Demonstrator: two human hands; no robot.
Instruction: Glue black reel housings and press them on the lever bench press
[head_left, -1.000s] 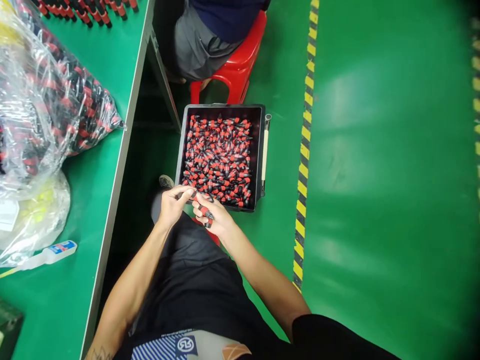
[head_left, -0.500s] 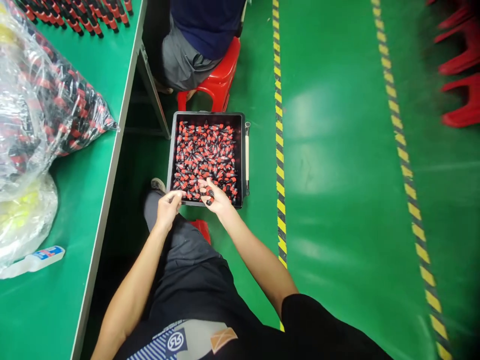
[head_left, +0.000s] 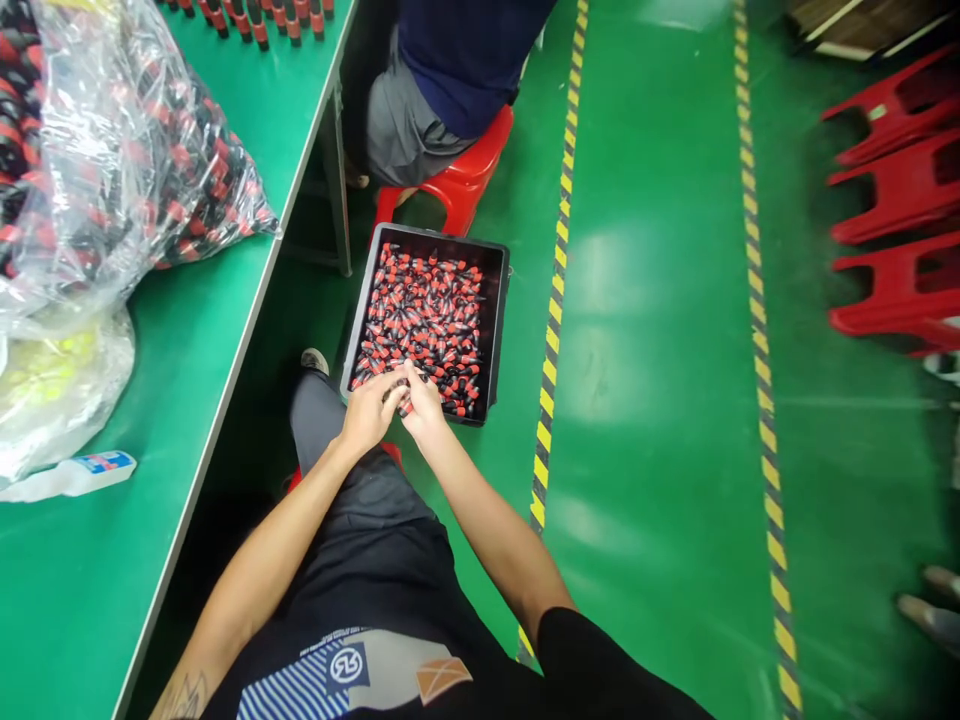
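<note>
A black tray holds a heap of small black-and-red pointed pieces. Over its near edge my two hands meet. My right hand is closed around a few black-and-red pieces, which show partly between the fingers. Against them, my left hand has its thumb and fingers curled round a piece, mostly covered by the fingers. Exactly how many pieces each hand holds is hidden.
Left is a green table with a clear bag of similar pieces, a white bottle and standing rows of pieces. Ahead, a person sits on a red stool. Red stools lie at right.
My left hand has moved right from the tray's near left corner to meet my right hand at the held pieces. The camera view has shifted and turned slightly.
</note>
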